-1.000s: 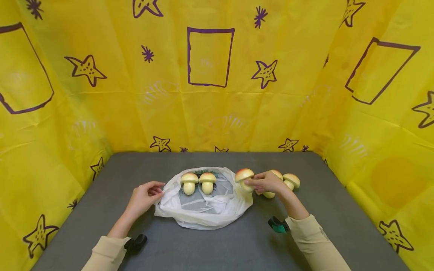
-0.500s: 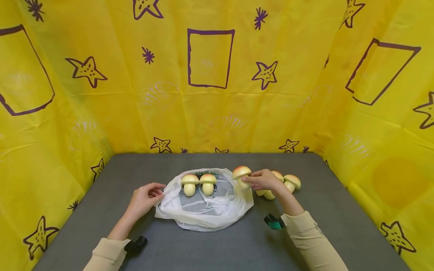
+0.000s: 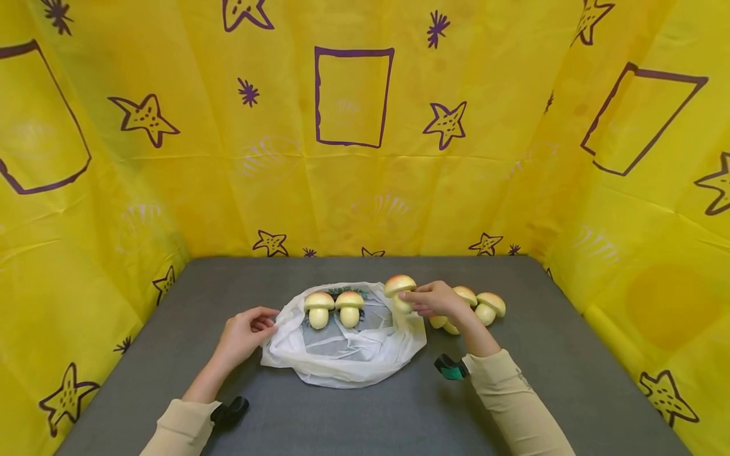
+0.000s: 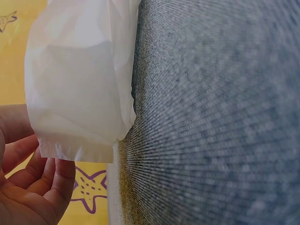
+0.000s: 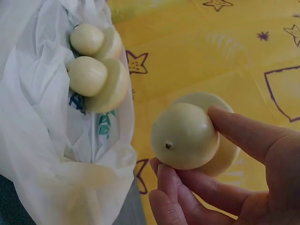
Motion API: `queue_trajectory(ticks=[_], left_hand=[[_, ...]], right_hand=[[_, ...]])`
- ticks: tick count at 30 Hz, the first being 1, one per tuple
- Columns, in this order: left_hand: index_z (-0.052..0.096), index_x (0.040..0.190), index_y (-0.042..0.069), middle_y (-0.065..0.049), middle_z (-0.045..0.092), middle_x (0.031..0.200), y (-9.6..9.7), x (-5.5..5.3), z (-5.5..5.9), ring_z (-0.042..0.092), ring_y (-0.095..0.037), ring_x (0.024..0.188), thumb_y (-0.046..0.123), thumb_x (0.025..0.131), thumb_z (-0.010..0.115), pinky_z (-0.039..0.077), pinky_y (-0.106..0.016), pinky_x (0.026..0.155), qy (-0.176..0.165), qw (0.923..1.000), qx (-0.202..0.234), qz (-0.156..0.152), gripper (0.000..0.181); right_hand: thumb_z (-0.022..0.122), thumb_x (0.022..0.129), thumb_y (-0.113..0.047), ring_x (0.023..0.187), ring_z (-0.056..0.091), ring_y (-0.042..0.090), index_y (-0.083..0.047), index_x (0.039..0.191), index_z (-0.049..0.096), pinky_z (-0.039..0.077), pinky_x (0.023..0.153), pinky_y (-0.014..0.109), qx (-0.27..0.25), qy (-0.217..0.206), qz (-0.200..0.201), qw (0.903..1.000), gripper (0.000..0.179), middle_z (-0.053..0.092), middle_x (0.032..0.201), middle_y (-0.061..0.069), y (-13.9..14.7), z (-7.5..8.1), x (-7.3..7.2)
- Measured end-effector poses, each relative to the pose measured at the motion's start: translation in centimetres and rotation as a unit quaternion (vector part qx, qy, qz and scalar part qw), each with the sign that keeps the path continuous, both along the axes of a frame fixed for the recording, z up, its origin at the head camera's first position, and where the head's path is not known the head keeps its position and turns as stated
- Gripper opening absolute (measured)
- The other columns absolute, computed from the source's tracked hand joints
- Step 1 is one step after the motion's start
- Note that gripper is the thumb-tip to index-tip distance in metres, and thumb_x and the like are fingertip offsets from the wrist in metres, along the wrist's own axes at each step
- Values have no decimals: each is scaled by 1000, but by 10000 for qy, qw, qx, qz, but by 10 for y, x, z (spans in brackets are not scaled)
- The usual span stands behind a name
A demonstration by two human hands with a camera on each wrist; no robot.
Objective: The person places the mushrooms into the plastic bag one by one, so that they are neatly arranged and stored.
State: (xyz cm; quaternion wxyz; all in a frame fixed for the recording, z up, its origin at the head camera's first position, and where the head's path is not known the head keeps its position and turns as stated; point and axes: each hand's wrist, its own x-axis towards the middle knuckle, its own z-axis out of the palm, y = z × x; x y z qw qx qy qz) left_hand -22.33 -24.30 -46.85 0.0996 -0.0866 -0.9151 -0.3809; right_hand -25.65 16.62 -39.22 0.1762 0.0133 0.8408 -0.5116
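Observation:
My right hand (image 3: 439, 300) pinches a toy mushroom (image 3: 399, 286) by its stem, cap up, just above the right rim of a white plastic bag (image 3: 342, 373). In the right wrist view, the stem (image 5: 183, 136) sits between thumb and fingers, with its dark-dotted end facing the camera. Two more mushrooms (image 3: 319, 309) (image 5: 86, 77) lie side by side inside the spread bag. My left hand (image 3: 245, 332) holds the bag's left edge; in the left wrist view, thin white film (image 4: 75, 93) runs between its bent fingers.
Several toy mushrooms (image 3: 490, 307) lie on the dark grey table (image 3: 342, 424) to the right, partly hidden behind my right hand. Yellow cloth (image 3: 365, 183) with purple drawings stands around the back and sides of the table.
My right hand has moved left and slightly up with the mushroom, from beside the bag to over its right rim. The left hand and the bag stay almost still.

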Motion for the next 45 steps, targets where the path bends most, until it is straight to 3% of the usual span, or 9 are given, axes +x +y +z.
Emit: queue_trajectory(ticks=[20, 31, 41, 45], left_hand=[[69, 105, 8, -3, 66, 83, 1, 1, 3, 58, -11, 70, 11, 80, 74, 49, -19, 62, -112, 9999, 41, 42, 25], [69, 104, 8, -2, 65, 83, -1, 2, 2, 58, -11, 70, 12, 81, 74, 49, -19, 62, -103, 9999, 31, 42, 25], [69, 105, 8, -3, 65, 83, -1, 2, 6, 58, -12, 71, 11, 81, 74, 49, -19, 62, -184, 9998, 71, 83, 25], [69, 106, 7, -3, 66, 84, -2, 3, 6, 58, -12, 72, 13, 81, 74, 48, -19, 62, -208, 9997, 76, 44, 26]], right_hand=[[70, 84, -35, 107, 63, 32, 12, 131, 48, 52, 88, 40, -360, -97, -46, 9993, 70, 54, 129, 28, -19, -7, -9], [71, 83, -36, 103, 65, 29, 10, 128, 51, 52, 89, 40, -300, -260, -85, 9992, 67, 55, 128, 24, -31, -12, -19], [73, 81, -33, 98, 66, 32, 9, 115, 61, 54, 84, 39, -387, -296, -271, 9984, 55, 65, 101, 14, -41, -18, -23], [72, 82, -33, 98, 66, 31, 9, 116, 60, 54, 84, 39, -344, -310, -257, 9986, 56, 66, 100, 15, -45, -19, -24]])
